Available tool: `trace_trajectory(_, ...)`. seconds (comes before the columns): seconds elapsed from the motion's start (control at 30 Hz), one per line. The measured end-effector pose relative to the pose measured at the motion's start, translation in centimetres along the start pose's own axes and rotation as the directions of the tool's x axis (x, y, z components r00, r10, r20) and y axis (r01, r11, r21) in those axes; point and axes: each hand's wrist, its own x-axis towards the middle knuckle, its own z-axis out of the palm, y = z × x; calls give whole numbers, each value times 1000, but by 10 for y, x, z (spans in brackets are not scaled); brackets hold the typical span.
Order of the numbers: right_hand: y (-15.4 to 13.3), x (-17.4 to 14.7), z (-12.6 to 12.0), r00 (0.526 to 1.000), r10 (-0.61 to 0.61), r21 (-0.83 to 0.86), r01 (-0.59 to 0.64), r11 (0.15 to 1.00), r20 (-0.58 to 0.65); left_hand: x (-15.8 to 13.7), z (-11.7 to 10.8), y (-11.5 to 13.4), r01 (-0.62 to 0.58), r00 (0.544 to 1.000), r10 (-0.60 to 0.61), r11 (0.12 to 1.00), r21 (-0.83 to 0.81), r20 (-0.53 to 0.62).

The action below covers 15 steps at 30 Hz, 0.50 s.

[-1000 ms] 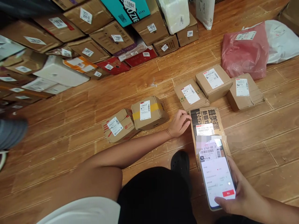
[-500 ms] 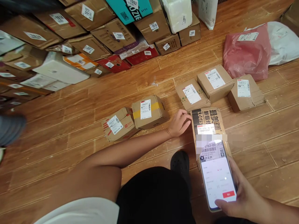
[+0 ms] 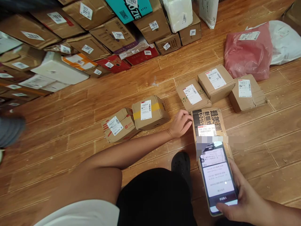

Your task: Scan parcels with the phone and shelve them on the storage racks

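My right hand (image 3: 242,194) is wrapped around a smartphone (image 3: 219,185), its thumb at the lower edge of the lit screen. The phone hangs over a brown carton (image 3: 207,114) with bold black print and covers much of it. A white shipping label (image 3: 206,129) shows just above the phone; a blurred patch hides its lower part. My left hand (image 3: 181,124) has its fingers loosely apart, their tips against the carton's upper left edge. Beside that hand lies a small box with yellow tape (image 3: 156,108).
More labelled boxes lie on the wooden floor: a red-striped one (image 3: 119,125), a flat one (image 3: 192,94), and two beyond it. A pink bag (image 3: 248,55) and a white bag (image 3: 285,40) rest at upper right. Stacked parcels (image 3: 113,37) line the upper left. A dark clog (image 3: 181,166) is below my left hand.
The phone screen has switched from a label image with a red button to a white panel of text lines over a dark bar. Both hands stay nearly where they were.
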Motion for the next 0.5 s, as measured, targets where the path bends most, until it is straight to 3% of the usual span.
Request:
trace_trajectory(0.27,-5,1,0,999,16,9,-16,1000,43,0,2,-1,-37,999,37,999,-2,-32)
trace_trajectory(0.5,-26,3,-7,993,42,5,-43,999,111,1,4,0,21,1000,-20,1000,-3,17)
